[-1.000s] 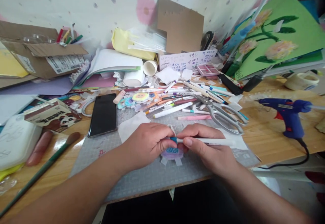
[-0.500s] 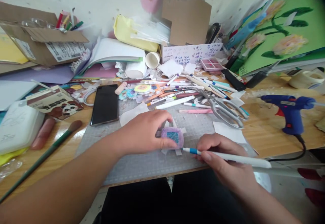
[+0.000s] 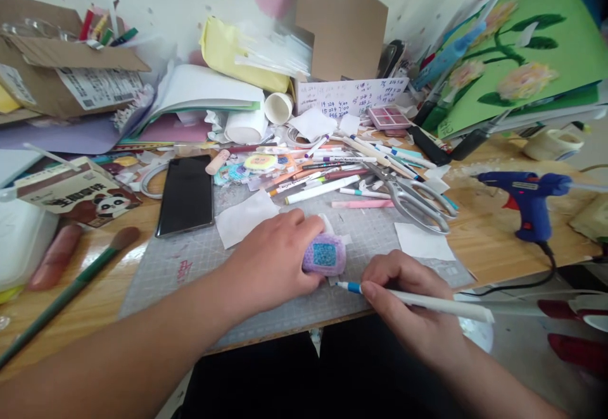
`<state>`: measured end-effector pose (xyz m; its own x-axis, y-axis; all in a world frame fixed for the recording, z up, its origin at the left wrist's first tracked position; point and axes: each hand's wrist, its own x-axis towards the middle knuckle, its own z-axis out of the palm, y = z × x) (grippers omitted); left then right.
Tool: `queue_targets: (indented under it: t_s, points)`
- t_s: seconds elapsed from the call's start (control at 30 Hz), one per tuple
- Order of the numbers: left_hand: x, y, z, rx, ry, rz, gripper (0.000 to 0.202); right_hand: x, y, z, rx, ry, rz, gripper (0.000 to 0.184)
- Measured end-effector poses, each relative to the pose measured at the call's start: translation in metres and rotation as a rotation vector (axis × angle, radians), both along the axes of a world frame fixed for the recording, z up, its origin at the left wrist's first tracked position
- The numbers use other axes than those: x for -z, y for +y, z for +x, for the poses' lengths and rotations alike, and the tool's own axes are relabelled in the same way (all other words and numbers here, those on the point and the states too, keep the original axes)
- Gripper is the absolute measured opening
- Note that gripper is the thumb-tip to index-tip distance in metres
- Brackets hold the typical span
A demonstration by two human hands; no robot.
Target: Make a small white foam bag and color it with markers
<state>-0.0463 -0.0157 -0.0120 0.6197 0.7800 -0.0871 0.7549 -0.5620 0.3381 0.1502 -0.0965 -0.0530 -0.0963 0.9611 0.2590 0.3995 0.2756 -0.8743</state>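
My left hand (image 3: 273, 257) grips a small purple craft piece (image 3: 325, 254) with a blue dotted patch, pressing it onto the grey cutting mat (image 3: 199, 264). My right hand (image 3: 408, 308) is closed on a white marker pen (image 3: 418, 300). The pen's blue tip points left and sits just below the purple piece, a little apart from it. White paper tabs stick out around the piece.
Metal scissors (image 3: 415, 200) and several pens (image 3: 327, 178) lie beyond the mat. A black phone (image 3: 186, 194) rests at its left corner, a blue glue gun (image 3: 527, 197) stands on the right. A long brush (image 3: 71, 289), panda box (image 3: 78, 191) and cardboard box (image 3: 66, 71) crowd the left.
My right hand drew the pen away from the purple piece, down and to the right. My left hand uncovered the piece and now holds it by its left side.
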Motion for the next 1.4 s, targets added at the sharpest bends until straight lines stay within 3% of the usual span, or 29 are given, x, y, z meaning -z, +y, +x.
queue_targets:
  t_s: [0.37,1.4]
  points:
    - [0.001,-0.006,0.001,0.042,0.034,0.122,0.028,-0.012,0.005,-0.008,-0.026,-0.241,0.15,0.017]
    - [0.001,-0.003,0.0,0.069,0.025,0.139,0.029,-0.012,0.006,-0.006,-0.007,-0.235,0.121,0.019]
